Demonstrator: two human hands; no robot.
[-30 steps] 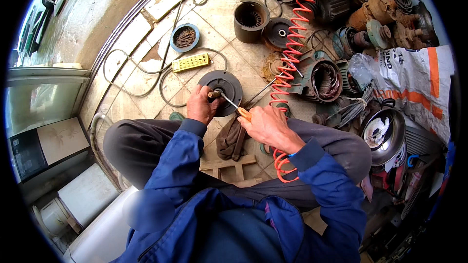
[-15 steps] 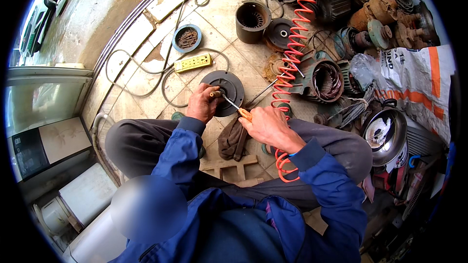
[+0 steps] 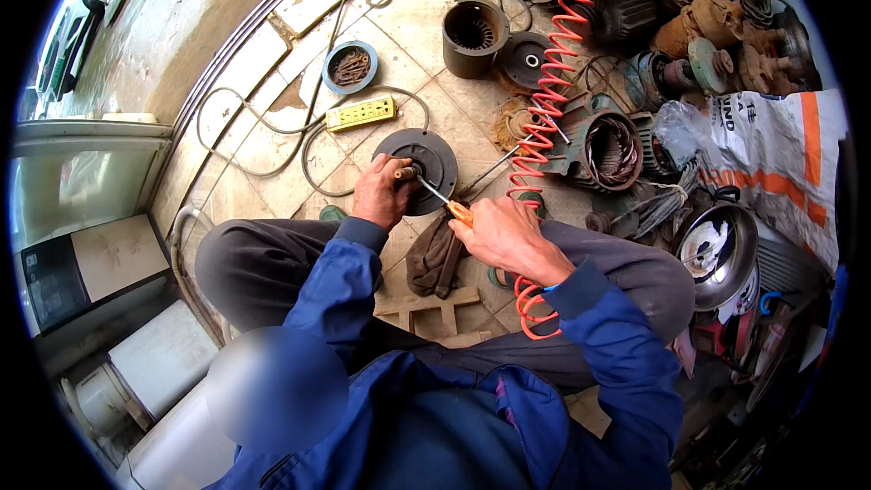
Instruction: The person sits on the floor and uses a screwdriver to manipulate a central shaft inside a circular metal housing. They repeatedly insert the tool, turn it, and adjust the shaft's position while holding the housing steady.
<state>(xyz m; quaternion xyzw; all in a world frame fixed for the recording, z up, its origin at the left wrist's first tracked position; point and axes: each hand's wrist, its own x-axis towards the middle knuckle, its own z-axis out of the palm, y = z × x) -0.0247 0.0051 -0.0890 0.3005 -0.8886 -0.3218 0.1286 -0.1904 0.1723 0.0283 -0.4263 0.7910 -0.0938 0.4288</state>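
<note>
My right hand [image 3: 510, 238] grips a screwdriver [image 3: 460, 212] by its orange handle. The metal shaft slants up and left, its tip meeting a small brownish cylindrical part [image 3: 405, 173]. That part is pinched in the fingers of my left hand [image 3: 379, 192], which cover some of it. Behind both lies a dark round metal plate [image 3: 438, 156] with a raised centre, partly hidden by the left hand. Whether the left hand rests on the plate, I cannot tell. Just below the plate is a crumpled dark brown cloth or glove [image 3: 430, 259].
A blue-rimmed bowl of bolts [image 3: 349, 68] and a yellow power strip [image 3: 361, 114] lie beyond the plate. A red coiled hose [image 3: 551, 82] hangs at right, before a motor housing [image 3: 610, 152]. A hollow dark cylinder [image 3: 474, 41] stands far. A steel pan [image 3: 726, 263] sits right.
The view has shifted very slightly. Both hands keep the same hold on the screwdriver and the small cylindrical part.
</note>
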